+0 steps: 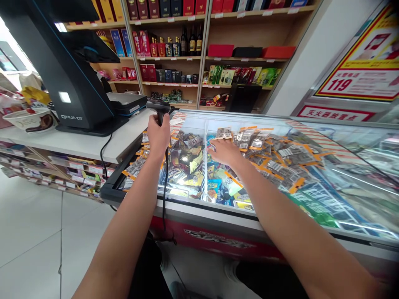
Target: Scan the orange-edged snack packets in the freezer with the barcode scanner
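Observation:
My left hand [159, 135] is wrapped around the handle of a black barcode scanner [158, 106], raised over the left end of the glass-topped chest freezer [215, 207]. The scanner's cord hangs down past my forearm. My right hand [226, 151] reaches palm down over the glass, its fingers stretched to the left. Just beyond its knuckles is a small packet with orange edges and a printed label [223, 133]; whether the fingers touch it is hard to see. Many similar packets [283, 162] lie heaped to the right, and another group [135, 168] lies left of my left forearm.
A black checkout machine [77, 70] stands on the white counter [102, 143] at the left, beside a paper bowl [31, 120]. Shelves of boxes and bottles [170, 58] rise behind the freezer. A red-and-yellow sign [361, 79] hangs at the right.

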Demonstrator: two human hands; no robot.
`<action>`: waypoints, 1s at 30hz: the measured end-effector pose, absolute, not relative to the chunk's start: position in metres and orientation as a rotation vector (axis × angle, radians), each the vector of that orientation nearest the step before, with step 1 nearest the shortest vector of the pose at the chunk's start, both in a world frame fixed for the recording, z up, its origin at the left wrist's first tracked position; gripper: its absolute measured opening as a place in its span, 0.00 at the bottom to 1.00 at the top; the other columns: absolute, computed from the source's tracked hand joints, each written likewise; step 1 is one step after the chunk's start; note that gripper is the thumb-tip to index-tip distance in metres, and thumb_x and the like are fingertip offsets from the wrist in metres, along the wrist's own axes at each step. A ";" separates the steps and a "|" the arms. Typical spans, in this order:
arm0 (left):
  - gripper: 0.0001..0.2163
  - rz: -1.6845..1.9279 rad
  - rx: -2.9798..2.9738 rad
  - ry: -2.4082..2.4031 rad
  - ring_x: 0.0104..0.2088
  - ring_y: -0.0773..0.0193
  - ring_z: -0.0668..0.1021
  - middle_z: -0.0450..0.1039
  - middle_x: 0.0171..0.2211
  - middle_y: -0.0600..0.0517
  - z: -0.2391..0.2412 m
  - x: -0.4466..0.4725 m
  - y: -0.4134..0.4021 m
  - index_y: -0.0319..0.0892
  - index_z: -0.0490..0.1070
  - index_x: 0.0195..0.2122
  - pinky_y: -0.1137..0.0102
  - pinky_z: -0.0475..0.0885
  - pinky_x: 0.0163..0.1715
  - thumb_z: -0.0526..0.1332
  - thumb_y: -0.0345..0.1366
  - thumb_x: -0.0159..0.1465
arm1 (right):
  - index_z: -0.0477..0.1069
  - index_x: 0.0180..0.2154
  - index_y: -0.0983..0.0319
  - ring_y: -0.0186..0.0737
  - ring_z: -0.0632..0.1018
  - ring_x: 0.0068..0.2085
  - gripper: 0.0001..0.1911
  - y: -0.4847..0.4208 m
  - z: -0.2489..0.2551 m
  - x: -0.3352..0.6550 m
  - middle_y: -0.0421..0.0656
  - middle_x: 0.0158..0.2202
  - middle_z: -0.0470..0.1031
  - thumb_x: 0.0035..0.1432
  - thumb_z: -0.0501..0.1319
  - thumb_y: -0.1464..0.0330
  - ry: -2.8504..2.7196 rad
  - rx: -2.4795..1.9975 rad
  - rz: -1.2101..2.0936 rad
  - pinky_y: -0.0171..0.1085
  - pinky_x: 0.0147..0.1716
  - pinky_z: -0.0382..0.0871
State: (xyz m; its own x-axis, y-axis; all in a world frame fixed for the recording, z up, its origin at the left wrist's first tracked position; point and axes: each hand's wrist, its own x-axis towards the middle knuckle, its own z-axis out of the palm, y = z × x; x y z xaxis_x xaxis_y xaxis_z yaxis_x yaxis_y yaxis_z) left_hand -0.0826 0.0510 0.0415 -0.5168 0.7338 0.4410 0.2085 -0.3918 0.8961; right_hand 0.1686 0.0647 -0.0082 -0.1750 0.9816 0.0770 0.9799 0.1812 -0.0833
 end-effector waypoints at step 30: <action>0.11 1.961 1.425 1.548 0.34 0.60 0.77 0.72 0.31 0.53 0.039 -0.077 0.050 0.45 0.67 0.36 0.69 0.65 0.34 0.64 0.44 0.71 | 0.74 0.61 0.63 0.65 0.69 0.68 0.25 0.091 -0.013 0.014 0.60 0.64 0.71 0.69 0.62 0.58 -2.002 -1.771 0.409 0.53 0.63 0.64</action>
